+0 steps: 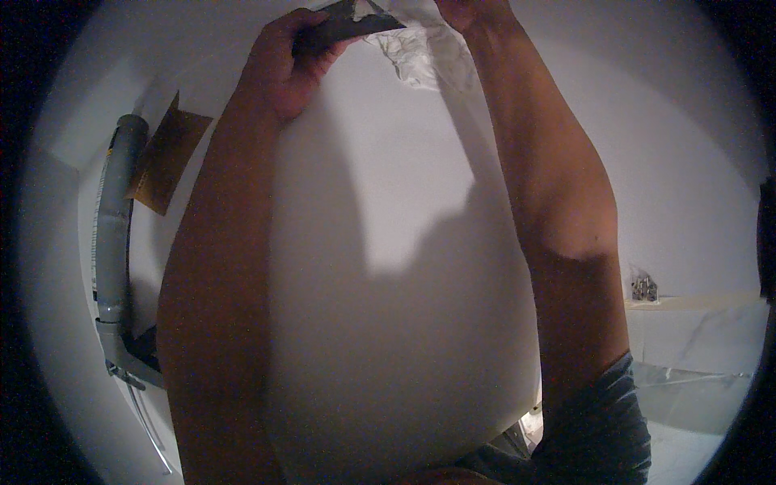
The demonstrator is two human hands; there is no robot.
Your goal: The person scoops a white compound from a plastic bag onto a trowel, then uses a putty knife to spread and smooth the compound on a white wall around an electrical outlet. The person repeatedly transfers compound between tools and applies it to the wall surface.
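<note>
At the top of the head view, my left hand [293, 77] grips a dark grey flat piece [343, 26] with a pointed right end; its kind does not show. White crumpled thin sheeting [420, 52], cloth or plastic, hangs beside that point. My right hand [461, 12] is close to the sheeting, but the frame's upper edge cuts its fingers off. Both arms reach up in front of a large smooth white surface [404, 178]. Shadows fall across this surface.
To the left stands a grey pipe [117, 218] with a bend low down, and a brown cardboard-like piece [171, 153] next to it. A clear bag of small metal parts [644, 287] rests on a ledge [679, 304] at the right.
</note>
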